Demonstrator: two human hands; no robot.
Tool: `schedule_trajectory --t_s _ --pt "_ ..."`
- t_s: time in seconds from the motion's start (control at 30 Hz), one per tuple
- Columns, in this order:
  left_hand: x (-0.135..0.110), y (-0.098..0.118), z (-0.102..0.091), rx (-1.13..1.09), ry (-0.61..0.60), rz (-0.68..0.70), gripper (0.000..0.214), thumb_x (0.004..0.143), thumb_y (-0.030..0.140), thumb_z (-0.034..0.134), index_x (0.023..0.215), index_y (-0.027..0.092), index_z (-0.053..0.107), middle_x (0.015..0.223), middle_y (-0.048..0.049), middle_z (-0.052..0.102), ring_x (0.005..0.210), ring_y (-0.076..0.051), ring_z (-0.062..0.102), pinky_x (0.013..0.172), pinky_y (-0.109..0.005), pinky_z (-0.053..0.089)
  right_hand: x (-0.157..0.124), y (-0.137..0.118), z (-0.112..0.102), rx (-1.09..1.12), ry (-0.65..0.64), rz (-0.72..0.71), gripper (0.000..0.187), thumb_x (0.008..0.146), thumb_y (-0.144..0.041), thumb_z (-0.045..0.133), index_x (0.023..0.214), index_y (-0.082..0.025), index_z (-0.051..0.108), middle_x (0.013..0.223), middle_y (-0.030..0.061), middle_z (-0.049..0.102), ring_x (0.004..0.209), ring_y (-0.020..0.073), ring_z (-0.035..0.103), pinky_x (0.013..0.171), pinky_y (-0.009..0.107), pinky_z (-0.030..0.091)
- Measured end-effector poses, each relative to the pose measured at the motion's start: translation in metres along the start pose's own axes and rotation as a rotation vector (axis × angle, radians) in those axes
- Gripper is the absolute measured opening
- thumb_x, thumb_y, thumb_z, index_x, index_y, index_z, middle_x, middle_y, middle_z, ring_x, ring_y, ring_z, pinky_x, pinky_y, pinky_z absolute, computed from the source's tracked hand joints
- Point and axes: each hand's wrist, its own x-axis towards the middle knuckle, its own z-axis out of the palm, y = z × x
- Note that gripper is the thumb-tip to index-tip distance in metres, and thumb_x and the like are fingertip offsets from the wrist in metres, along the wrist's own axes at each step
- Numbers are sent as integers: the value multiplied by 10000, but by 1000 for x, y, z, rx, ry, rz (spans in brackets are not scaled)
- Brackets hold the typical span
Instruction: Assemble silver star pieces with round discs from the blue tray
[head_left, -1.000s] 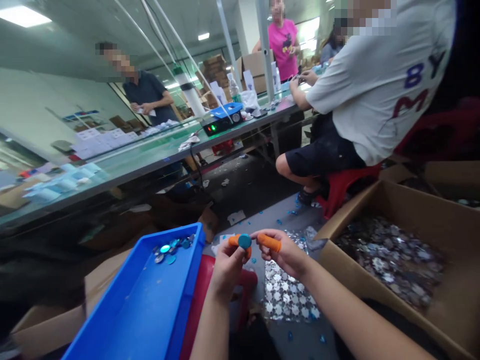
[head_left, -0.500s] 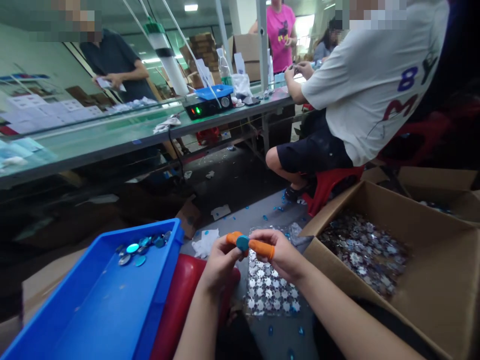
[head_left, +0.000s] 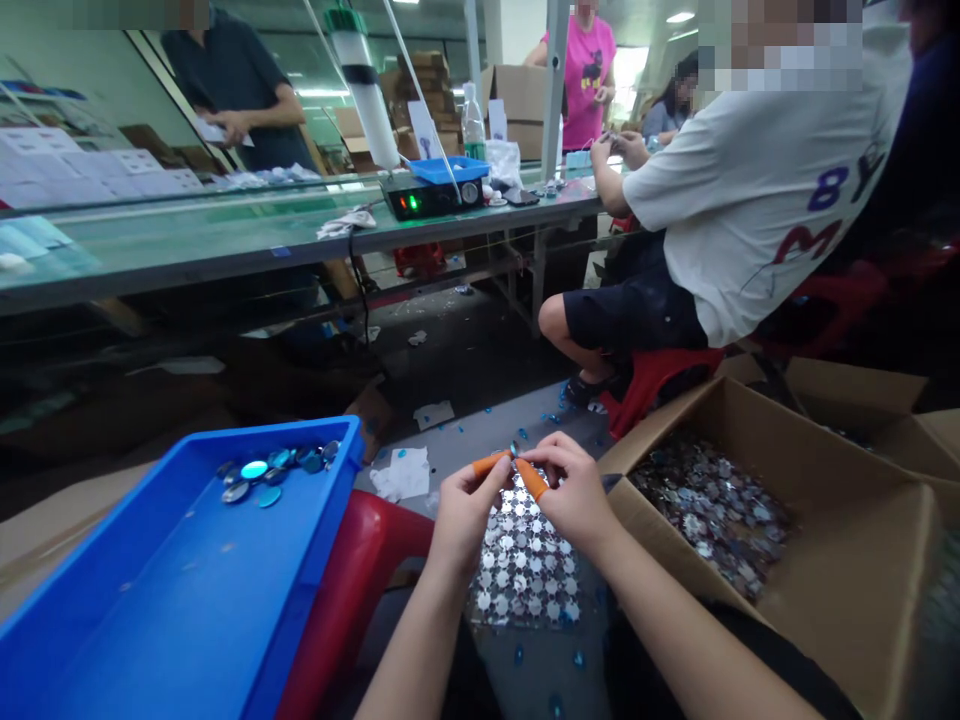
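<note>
My left hand (head_left: 466, 505) and my right hand (head_left: 571, 490) meet in front of me, each with an orange finger cot on a fingertip. Together they pinch a small round disc (head_left: 514, 451), seen edge-on between the orange tips. Under the hands lies a shiny sheet of silvery star-like cut-outs (head_left: 525, 570). A blue plastic tray (head_left: 150, 620) at my left holds several round blue and silver discs (head_left: 270, 468) in its far corner.
A cardboard box (head_left: 885, 560) full of shiny pieces stands at my right. A red stool (head_left: 352, 590) sits beside the tray. A person in a white shirt (head_left: 765, 200) sits ahead on a red stool at a long green bench (head_left: 225, 235); other people stand behind it.
The disc, flat-faced toward me before, is now turned edge-on between my fingertips. My head has tilted, so the tray and box sit lower and closer in view.
</note>
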Motion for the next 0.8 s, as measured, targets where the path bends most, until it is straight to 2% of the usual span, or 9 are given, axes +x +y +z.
schedule_trajectory --t_s 0.27,0.4,0.6,0.8 --pt "1 -4 10 -86 47 -45 404 651 493 874 775 121 776 636 -50 645 600 -129 525 565 -234 408 -2 5 5 -90 -49 -81 138 806 -159 659 892 -196 761 819 31 570 572 108 416 516 262 339" --pt "0 -4 10 -127 66 -38 393 645 481 877 751 119 768 630 -49 644 584 -130 523 582 -248 434 0 4 4 -81 -85 -100 114 821 -181 661 881 -203 756 818 33 570 577 112 428 514 261 346" --pt "-5 3 7 51 64 5 379 677 505 842 735 138 768 623 -62 664 594 -164 568 591 -263 465 0 2 0 -102 -125 -152 105 846 -183 653 881 -206 749 819 33 574 592 118 443 533 267 355" --pt "-9 7 10 143 97 63 322 719 465 798 697 148 744 581 -35 627 567 -157 549 561 -255 438 -3 5 1 -123 -124 -176 104 845 -163 652 866 -206 745 816 31 571 617 123 462 549 263 353"
